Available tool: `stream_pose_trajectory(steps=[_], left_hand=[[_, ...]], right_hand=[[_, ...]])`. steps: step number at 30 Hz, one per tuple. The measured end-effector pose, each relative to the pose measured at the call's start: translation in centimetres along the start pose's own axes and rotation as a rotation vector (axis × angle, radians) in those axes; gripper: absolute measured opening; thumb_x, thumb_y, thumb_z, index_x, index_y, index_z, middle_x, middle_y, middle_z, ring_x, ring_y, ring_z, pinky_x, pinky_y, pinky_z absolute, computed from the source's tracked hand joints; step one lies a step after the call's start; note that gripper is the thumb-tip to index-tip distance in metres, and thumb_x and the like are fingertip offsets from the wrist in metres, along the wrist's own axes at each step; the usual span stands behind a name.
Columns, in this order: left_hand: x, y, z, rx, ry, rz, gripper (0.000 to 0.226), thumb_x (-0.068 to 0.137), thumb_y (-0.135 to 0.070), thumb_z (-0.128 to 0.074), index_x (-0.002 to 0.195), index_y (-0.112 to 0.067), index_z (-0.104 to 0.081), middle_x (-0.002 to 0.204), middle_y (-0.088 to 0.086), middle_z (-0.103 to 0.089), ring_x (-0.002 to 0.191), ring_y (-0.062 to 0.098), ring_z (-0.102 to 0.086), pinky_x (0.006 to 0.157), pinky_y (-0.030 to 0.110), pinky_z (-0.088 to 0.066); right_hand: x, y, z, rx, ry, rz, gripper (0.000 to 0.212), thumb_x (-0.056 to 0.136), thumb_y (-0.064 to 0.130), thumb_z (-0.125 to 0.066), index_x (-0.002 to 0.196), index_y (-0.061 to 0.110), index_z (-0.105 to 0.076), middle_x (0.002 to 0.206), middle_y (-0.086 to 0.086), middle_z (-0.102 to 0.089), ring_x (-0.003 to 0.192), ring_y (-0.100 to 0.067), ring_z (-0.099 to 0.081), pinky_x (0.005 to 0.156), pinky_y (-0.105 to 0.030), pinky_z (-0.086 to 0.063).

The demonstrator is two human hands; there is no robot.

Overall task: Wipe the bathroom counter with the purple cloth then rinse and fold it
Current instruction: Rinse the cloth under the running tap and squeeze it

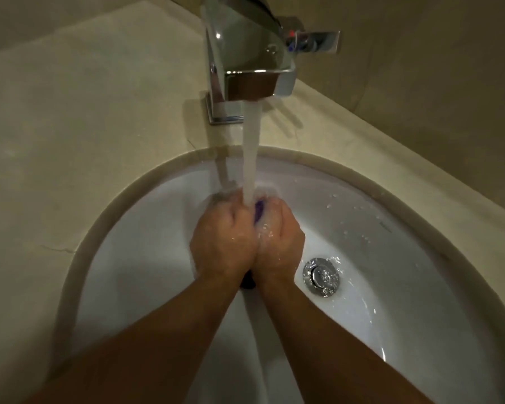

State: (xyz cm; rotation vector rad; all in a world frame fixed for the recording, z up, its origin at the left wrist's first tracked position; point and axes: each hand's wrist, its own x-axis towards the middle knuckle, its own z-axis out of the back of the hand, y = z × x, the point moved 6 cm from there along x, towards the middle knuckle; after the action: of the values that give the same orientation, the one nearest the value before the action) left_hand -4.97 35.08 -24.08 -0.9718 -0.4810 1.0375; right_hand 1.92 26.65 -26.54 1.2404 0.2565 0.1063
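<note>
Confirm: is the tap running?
Running: a stream falls from the faucet onto the purple cloth gripped by left hand and right hand.

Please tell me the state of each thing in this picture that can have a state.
Faucet: running, water falls onto the cloth.
Purple cloth: bunched between both hands, under the stream.
Left hand: grips the cloth.
Right hand: grips the cloth.
Sink: wet, drops on its wall.

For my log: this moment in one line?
rinsing | left hand: grips purple cloth | right hand: grips it | faucet: running

Head view: steep downward look, close above sink (146, 228), facing faucet (245, 53).
</note>
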Motion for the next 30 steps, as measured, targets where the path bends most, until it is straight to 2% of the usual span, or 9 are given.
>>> stream_pose_trajectory(steps=[3, 8, 10, 15, 18, 20, 22, 26, 30], left_hand=[[-0.2, -0.1, 0.4, 0.086, -0.099, -0.040, 0.026, 0.103, -0.034, -0.041, 0.094, -0.025, -0.063, 0.078, -0.010, -0.054, 0.072, 0.011, -0.050, 0.067, 0.028, -0.034], [0.3, -0.2, 0.2, 0.115, -0.170, -0.019, 0.054, 0.101, -0.052, -0.022, 0.091, -0.021, -0.065, 0.074, -0.005, -0.060, 0.067, 0.016, -0.053, 0.064, 0.028, -0.037], [0.5, -0.3, 0.1, 0.140, -0.163, 0.013, 0.048, 0.101, -0.047, -0.024, 0.092, -0.020, -0.062, 0.070, -0.007, -0.052, 0.064, 0.014, -0.047, 0.065, 0.028, -0.034], [0.9, -0.3, -0.1, 0.161, -0.116, 0.104, 0.030, 0.104, -0.041, -0.032, 0.082, -0.027, -0.047, 0.060, -0.013, -0.034, 0.057, 0.009, -0.033, 0.062, 0.029, -0.026], [0.7, -0.2, -0.3, 0.092, -0.061, 0.145, 0.036, 0.103, -0.040, -0.037, 0.077, -0.022, -0.054, 0.059, -0.011, -0.037, 0.059, 0.013, -0.042, 0.062, 0.028, -0.028], [0.3, 0.2, 0.2, -0.076, -0.056, 0.204, 0.046, 0.102, -0.048, -0.038, 0.074, -0.022, -0.063, 0.060, -0.010, -0.052, 0.063, 0.012, -0.053, 0.055, 0.023, -0.033], [0.3, 1.2, 0.7, -0.387, -0.097, 0.299, 0.049, 0.099, -0.058, -0.038, 0.078, -0.028, -0.070, 0.075, -0.008, -0.069, 0.076, 0.012, -0.066, 0.064, 0.020, -0.047], [-0.2, 2.7, 0.9, -0.833, -0.085, 0.475, 0.047, 0.082, -0.062, -0.058, 0.100, -0.022, -0.077, 0.099, 0.005, -0.076, 0.094, 0.026, -0.073, 0.087, 0.048, -0.058], [-1.7, 1.0, 0.1, -1.188, 0.244, 0.620, 0.057, 0.095, -0.058, -0.045, 0.116, -0.012, -0.071, 0.114, 0.014, -0.073, 0.105, 0.032, -0.070, 0.094, 0.046, -0.053]], right_hand=[[0.6, -0.5, -0.2, -0.099, -0.037, 0.051, 0.037, 0.094, 0.045, -0.035, 0.087, 0.031, -0.069, 0.085, 0.012, -0.070, 0.081, -0.006, -0.062, 0.073, -0.032, -0.049], [1.5, -1.1, -0.2, -0.197, -0.049, -0.058, 0.034, 0.098, 0.051, -0.040, 0.088, 0.032, -0.067, 0.093, 0.014, -0.069, 0.088, -0.012, -0.061, 0.075, -0.030, -0.045], [1.8, -0.8, 0.0, -0.250, -0.062, -0.087, 0.032, 0.101, 0.050, -0.042, 0.086, 0.036, -0.067, 0.095, 0.017, -0.068, 0.088, -0.013, -0.062, 0.071, -0.024, -0.042], [2.2, -0.1, -0.2, -0.300, -0.019, -0.131, 0.040, 0.100, 0.049, -0.040, 0.079, 0.030, -0.069, 0.075, 0.010, -0.064, 0.077, -0.019, -0.059, 0.070, -0.030, -0.042], [2.2, 0.0, 0.0, -0.251, -0.053, -0.067, 0.040, 0.094, 0.051, -0.042, 0.069, 0.029, -0.063, 0.069, 0.003, -0.065, 0.071, -0.021, -0.059, 0.071, -0.038, -0.051], [2.2, -0.1, 0.3, -0.178, -0.059, -0.082, 0.040, 0.092, 0.051, -0.044, 0.063, 0.029, -0.063, 0.063, 0.007, -0.062, 0.066, -0.018, -0.056, 0.068, -0.036, -0.049], [2.0, 0.1, 0.8, -0.046, -0.069, -0.131, 0.043, 0.094, 0.042, -0.052, 0.054, 0.026, -0.058, 0.051, 0.010, -0.050, 0.056, -0.014, -0.046, 0.062, -0.035, -0.043], [1.4, 0.6, 0.9, 0.307, -0.099, -0.353, 0.042, 0.090, 0.041, -0.062, 0.063, 0.010, -0.069, 0.060, 0.001, -0.063, 0.063, -0.019, -0.058, 0.072, -0.045, -0.054], [0.4, 0.8, -1.0, 0.565, -0.011, -0.516, 0.037, 0.074, 0.055, -0.067, 0.057, 0.022, -0.074, 0.072, -0.001, -0.073, 0.078, -0.025, -0.071, 0.079, -0.042, -0.058]])
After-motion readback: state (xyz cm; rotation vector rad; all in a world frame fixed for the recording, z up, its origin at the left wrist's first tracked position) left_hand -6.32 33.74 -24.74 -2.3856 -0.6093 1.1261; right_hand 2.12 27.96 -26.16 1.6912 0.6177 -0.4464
